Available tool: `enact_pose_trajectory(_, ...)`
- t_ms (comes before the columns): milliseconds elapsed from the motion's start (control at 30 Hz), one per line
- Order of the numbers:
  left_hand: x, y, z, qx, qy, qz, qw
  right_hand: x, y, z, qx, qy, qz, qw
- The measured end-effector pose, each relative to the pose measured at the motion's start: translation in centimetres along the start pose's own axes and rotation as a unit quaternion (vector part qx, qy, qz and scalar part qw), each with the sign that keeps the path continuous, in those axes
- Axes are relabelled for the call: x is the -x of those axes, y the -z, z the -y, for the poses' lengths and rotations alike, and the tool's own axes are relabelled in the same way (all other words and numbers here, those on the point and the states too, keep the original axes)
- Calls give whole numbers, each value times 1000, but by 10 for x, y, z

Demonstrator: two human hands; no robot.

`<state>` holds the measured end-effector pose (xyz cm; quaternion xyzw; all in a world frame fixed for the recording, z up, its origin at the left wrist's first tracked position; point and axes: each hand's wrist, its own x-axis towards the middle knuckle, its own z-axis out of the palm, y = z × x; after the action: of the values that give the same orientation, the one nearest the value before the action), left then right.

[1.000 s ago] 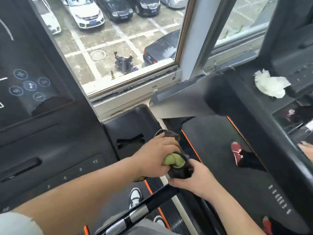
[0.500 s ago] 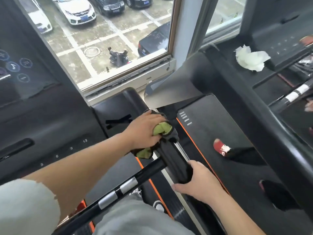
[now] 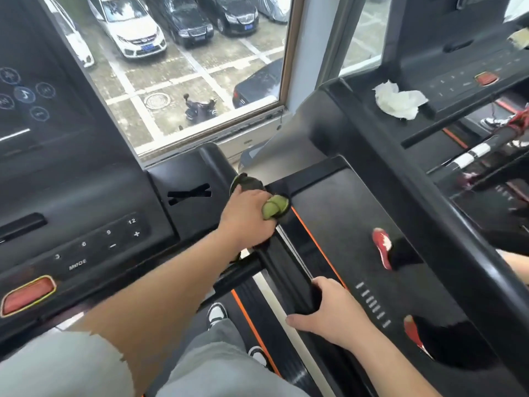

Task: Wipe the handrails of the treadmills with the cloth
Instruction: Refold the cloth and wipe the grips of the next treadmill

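Two hands are sharing one handrail (image 3: 286, 267). Right hand (image 3: 332, 313) is curling round its lower stretch, probably bracing. Left hand (image 3: 249, 217) is clamping the green-and-dark cloth (image 3: 274, 209) around the rail's top end beside the console (image 3: 86, 224), fingers wrapped tight, likely so the wipe covers all sides.

Reaches forward with the left arm, bare from a pale grey short sleeve (image 3: 57, 365) to the wrist, forearm slanting up and to the right; clamps the left hand (image 3: 249, 217) knuckles-up, fingers curled down round a bunched green-and-dark cloth (image 3: 274, 210) that bulges out past the knuckles; angles the bare right forearm in from the lower right corner; grips the smooth black handrail (image 3: 286, 270) with the right hand (image 3: 336, 310), nearer the body than the left, fingers wrapped over the far side, thumb stretched along the near edge.
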<state>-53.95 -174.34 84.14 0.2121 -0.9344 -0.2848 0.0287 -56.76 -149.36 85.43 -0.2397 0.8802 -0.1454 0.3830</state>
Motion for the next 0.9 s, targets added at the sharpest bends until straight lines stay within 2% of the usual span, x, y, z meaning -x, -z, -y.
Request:
enact_pose_trajectory(33, 15, -13, -10, 11, -30, 14, 999, 0, -1, 0, 1, -1, -2, 1000)
enact_pose_trajectory(67, 35, -25, -17, 17, -94, 40, 995, 0, -1, -1, -3, 1, -6, 1000)
enact_pose_trajectory(133, 67, -34, -22, 47, -209, 113, 970, -3, 1, -7, -52, 0, 3, 999)
enact_pose_trajectory(200, 60, -26, -11, 48, -233, 130, 963, -3, 8, -17, -147, -5, 40, 988)
enact_pose_trajectory(233, 49, -22, -5, 28, -216, 117, 969, -2, 11, -22, -194, -15, 54, 979)
enact_pose_trajectory(300, 31, -16, 0, -2, -141, 42, 989, -4, 12, -31, -256, -41, 41, 965)
enact_pose_trajectory(367, 33, -27, -12, -3, -55, -43, 998, -10, 7, -38, -281, -48, -24, 958)
enact_pose_trajectory(400, 44, -40, -21, 12, -49, -70, 996, -12, 4, -40, -283, -48, -68, 956)
enact_pose_trajectory(467, 76, -60, -36, 36, -123, -50, 990, -11, 1, -35, -278, -36, -147, 949)
enact_pose_trajectory(533, 93, -65, -34, 32, -187, 16, 982, -8, 4, -19, -265, 1, -204, 942)
enact_pose_trajectory(600, 83, -55, -24, -21, -188, 27, 982, -5, 5, 0, -238, 69, -235, 940)
enact_pose_trajectory(667, 71, -44, -22, -47, -129, 4, 991, -3, 4, 24, -215, 146, -223, 940)
enact_pose_trajectory(733, 75, -39, -27, -37, -69, -25, 997, -5, 1, 44, -201, 183, -184, 945)
enact_pose_trajectory(833, 115, -46, -19, 64, -58, -84, 993, -17, 1, 64, -126, 176, -134, 967)
enact_pose_trajectory(900, 138, -49, -2, 145, 8, -127, 981, -30, 1, 75, -13, 129, -107, 986)
